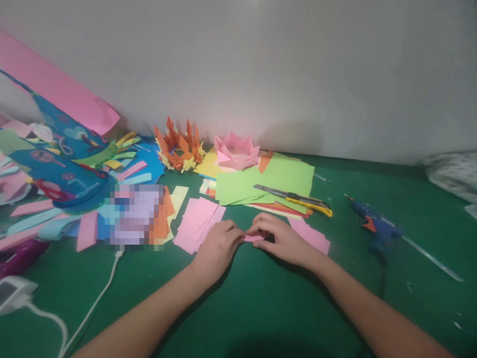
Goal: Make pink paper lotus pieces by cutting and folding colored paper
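Between my two hands is a small folded piece of pink paper [254,238], low over the green table. My left hand [219,248] pinches its left end, thumb and fingers pressed together. The fingers of my right hand [278,238] close on its right side, covering part of it. A stack of pink paper sheets [197,223] lies just left of my left hand. More pink sheets [311,236] lie partly beneath my right wrist. Behind my hands, a yellow utility knife [298,199] rests on green paper sheets [238,186].
An orange paper crown [181,146] and a pink paper crown [236,150] stand at the back by the wall. Blue cone hats [70,174] with paper strips crowd the left. A blue glue gun [376,223] with a clear stick lies right. A white cable [108,288] crosses the left front.
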